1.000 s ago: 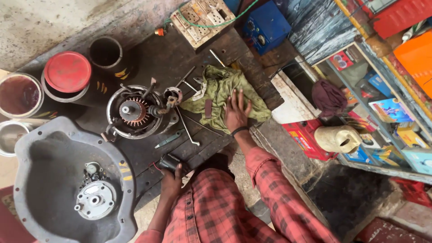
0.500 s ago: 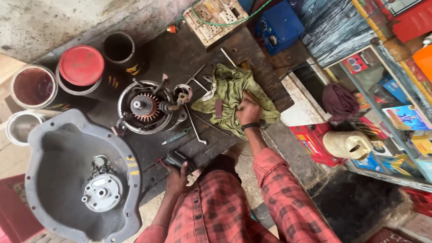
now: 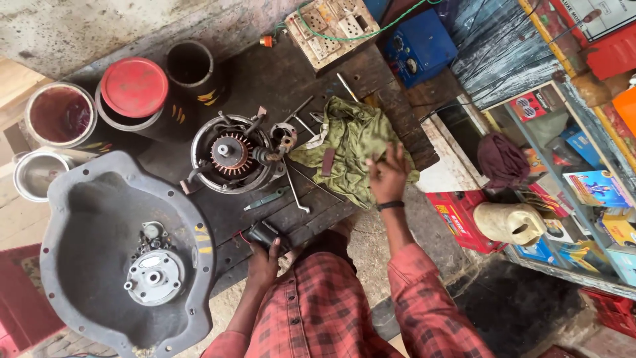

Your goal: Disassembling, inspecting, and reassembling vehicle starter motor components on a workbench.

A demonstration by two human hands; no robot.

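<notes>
- Head view, looking straight down on a dark wooden workbench [image 3: 278,73]: a person in a red checked shirt works over a stripped electric motor [image 3: 232,156], its copper commutator facing up.
- Right hand [image 3: 387,174] reaches onto a crumpled olive-green rag [image 3: 348,142] just right of the motor, fingers spread and loosely curled on the cloth; it appears to be taking hold of the rag rather than gripping it yet.
- Left hand [image 3: 265,255] rests at the bench's near edge, closed round a small black part [image 3: 264,232] with a thin red wire.
- Judged from this, the step in hand is gathering the rag; the next move calls for closing the fingers on it.
- Nearby: loose long bolts [image 3: 295,185], a grey dished housing [image 3: 99,199], a red-lidded tin [image 3: 134,86].
</notes>
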